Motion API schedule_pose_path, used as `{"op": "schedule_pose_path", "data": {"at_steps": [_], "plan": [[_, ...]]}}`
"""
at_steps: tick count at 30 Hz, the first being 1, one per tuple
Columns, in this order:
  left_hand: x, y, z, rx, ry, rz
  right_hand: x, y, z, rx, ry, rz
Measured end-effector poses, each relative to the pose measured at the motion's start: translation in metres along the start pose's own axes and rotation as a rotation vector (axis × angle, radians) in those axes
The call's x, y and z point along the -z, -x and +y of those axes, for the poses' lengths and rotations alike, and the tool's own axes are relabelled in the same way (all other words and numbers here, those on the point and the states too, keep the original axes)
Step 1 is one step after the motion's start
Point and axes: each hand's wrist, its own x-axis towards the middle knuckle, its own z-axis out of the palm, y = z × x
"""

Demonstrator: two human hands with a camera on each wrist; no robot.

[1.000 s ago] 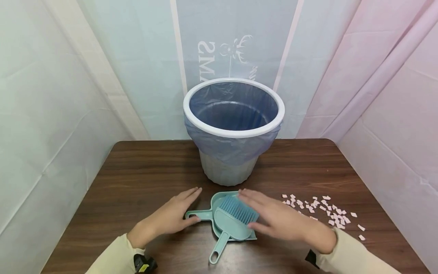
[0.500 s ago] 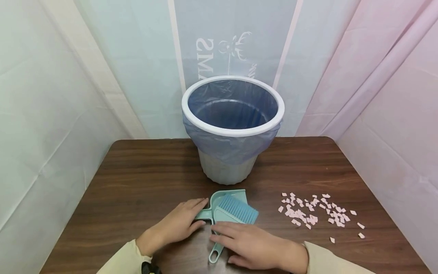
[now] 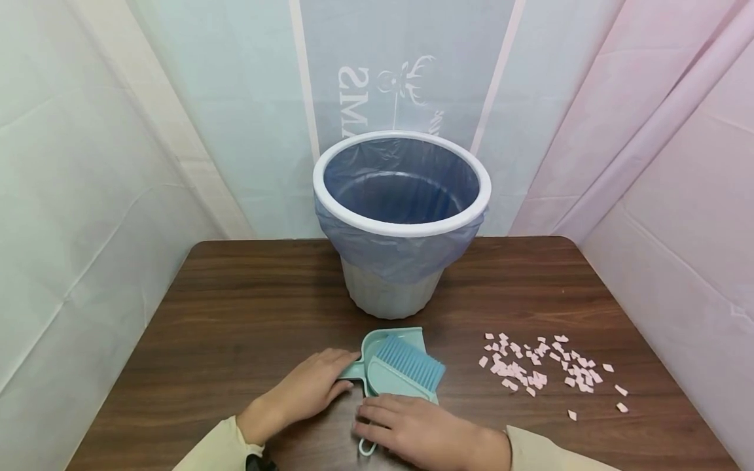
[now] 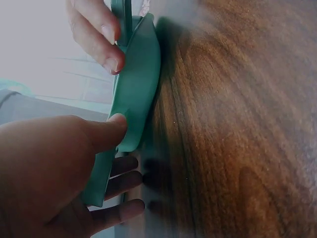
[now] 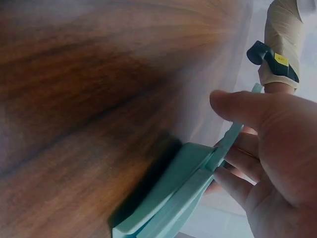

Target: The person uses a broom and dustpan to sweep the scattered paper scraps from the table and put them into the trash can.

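A light teal dustpan (image 3: 371, 341) lies on the table with a matching hand brush (image 3: 410, 362) resting on it, its blue bristles towards the back right. My left hand (image 3: 309, 386) reaches over the dustpan's handle (image 4: 101, 176). The left wrist view has the thumb across this handle and fairly straight fingers on its far side. Over the brush's handle (image 5: 225, 145), my right hand (image 3: 421, 428) lies with fingers stretched across it; only the looped end shows below them. In the right wrist view, those fingers touch the handle while the thumb stands away from it.
A white bin (image 3: 393, 297) lined with a translucent bluish bag stands behind the dustpan. Several small white paper scraps (image 3: 518, 373) are scattered on the right of the wooden table (image 3: 247, 301). Pale fabric walls (image 3: 94, 196) enclose the back and sides.
My right hand has come down from beside the bristles to the brush's handle. My left hand has moved slightly right and down onto the dustpan's handle. Dustpan and brush stay in place.
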Motion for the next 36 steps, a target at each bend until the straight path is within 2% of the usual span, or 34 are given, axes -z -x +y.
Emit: {"op": "schedule_pose_path", "data": {"at_steps": [4, 10, 14, 21, 28, 36], "plan": [[-0.002, -0.001, 0.0, 0.002, -0.011, 0.005, -0.003, -0.001, -0.001, 0.006, 0.075, 0.003], [-0.004, -0.003, 0.0, 0.012, -0.009, -0.004, -0.01, -0.009, -0.003, 0.047, 0.234, 0.108], [-0.005, -0.004, -0.001, 0.005, -0.008, 0.002, -0.012, -0.01, -0.003, 0.044, 0.259, 0.125], [-0.006, -0.006, 0.0, 0.006, -0.035, 0.005, -0.009, -0.009, -0.001, 0.019, 0.176, 0.148], [-0.007, -0.007, 0.002, 0.013, -0.032, 0.026, -0.003, -0.008, 0.0, -0.06, 0.101, 0.288], [-0.007, -0.008, 0.003, 0.013, -0.046, 0.03, 0.019, -0.006, 0.01, -0.178, -0.045, 0.46]]}}
